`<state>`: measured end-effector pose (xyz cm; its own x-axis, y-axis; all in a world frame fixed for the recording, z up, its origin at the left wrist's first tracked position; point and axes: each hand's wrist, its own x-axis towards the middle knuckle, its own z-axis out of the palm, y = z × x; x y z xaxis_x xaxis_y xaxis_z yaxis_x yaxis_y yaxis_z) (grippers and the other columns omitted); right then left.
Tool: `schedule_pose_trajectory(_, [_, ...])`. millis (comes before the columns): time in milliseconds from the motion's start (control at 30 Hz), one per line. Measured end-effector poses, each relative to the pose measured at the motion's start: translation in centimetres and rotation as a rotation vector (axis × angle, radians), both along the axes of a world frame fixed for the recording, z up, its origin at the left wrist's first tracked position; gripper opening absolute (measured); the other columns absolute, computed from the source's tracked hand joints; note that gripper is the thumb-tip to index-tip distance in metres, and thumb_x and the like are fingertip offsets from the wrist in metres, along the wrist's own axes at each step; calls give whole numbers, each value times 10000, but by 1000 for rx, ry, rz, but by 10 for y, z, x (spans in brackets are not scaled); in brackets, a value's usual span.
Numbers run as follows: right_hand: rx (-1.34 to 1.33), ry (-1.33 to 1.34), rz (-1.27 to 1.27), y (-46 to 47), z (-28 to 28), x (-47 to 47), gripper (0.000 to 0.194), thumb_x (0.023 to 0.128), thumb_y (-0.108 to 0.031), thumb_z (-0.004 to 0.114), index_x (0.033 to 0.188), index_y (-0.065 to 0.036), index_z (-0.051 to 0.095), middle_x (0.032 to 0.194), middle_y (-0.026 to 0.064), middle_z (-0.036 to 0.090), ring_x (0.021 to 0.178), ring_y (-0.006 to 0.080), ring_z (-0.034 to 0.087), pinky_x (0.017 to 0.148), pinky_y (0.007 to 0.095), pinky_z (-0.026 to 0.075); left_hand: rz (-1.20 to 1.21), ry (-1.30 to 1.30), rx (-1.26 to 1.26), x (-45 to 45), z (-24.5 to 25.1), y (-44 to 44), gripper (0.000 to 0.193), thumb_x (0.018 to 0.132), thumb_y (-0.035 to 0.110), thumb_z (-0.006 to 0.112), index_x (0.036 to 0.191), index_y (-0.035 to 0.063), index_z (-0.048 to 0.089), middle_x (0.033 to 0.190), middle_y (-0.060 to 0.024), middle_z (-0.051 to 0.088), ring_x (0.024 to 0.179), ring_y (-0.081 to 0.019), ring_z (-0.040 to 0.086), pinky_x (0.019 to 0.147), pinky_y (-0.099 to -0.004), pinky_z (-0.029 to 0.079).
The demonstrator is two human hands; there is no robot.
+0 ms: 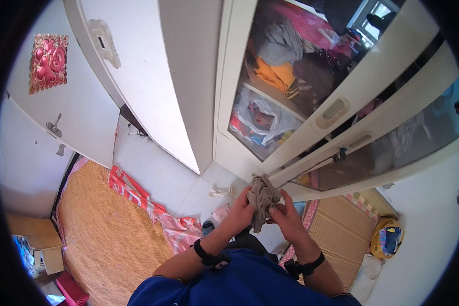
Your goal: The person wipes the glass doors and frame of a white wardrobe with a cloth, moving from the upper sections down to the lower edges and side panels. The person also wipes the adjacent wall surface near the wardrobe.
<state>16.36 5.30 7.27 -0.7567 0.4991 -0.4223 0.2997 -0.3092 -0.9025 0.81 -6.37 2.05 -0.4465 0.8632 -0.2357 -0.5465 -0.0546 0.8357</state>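
Note:
A crumpled grey-brown cloth point(263, 199) is bunched up between my two hands in front of my body. My left hand point(243, 208) grips its left side. On the right side, my right hand point(285, 214) holds it with thumb and fingers. Dark straps with small devices circle both wrists. Just beyond the cloth stands a white wardrobe with glass doors point(332, 113); folded clothes and a grey bundle point(279, 42) show behind the glass, with an orange cloth point(276, 74) below it. The lower shelf holds a plastic bag with garments point(262, 116).
To the left, an orange-brown textured mat point(111, 229) lies beside a red-and-white cloth point(137, 193) on the tiled floor. An open cardboard box point(42, 244) stands at far left. A brown slatted mat point(336, 229) and a yellow bag point(386, 237) are at right. White doors rise at upper left.

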Motion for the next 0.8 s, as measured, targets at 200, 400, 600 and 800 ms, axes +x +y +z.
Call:
schedule_pose_trajectory(200, [-32, 59, 123, -30, 5, -28, 738, 1129, -237, 621, 1721, -52, 223, 1402, 153, 620, 1238, 231, 650, 968, 382, 605, 112, -143, 9, -23, 3, -36, 432, 1132, 59, 498, 1563, 47, 530, 1419, -103, 677, 1259, -212, 679, 1079, -367, 567])
schedule_pose_trajectory(400, [-328, 197, 92, -20, 17, -21, 626, 1157, -450, 557, 1677, -181, 337, 1586, 76, 518, 1387, 277, 593, 1000, 533, 612, 71, -184, 161, -29, 41, -27, 433, 1140, 81, 516, 1570, 23, 522, 1451, -136, 673, 1312, -255, 674, 1110, -394, 567])
schedule_pose_trajectory(600, [-463, 42, 123, -12, 19, 11, 601, 1163, -543, 482, 1605, -139, 425, 1475, 89, 620, 1284, 292, 673, 1001, 519, 614, -62, 88, 161, -6, 57, -18, 410, 1132, 63, 501, 1536, 0, 536, 1455, -143, 664, 1304, -263, 668, 1126, -414, 543])
schedule_pose_trajectory(800, [-461, 302, 37, 5, 53, 68, 508, 1151, -386, 585, 1506, -28, 523, 1356, 110, 683, 1179, 260, 708, 972, 427, 622, -378, 680, 211, 13, 91, 15, 668, 977, 140, 732, 1594, 100, 478, 1508, -185, 600, 1424, -384, 545, 1212, -493, 429])
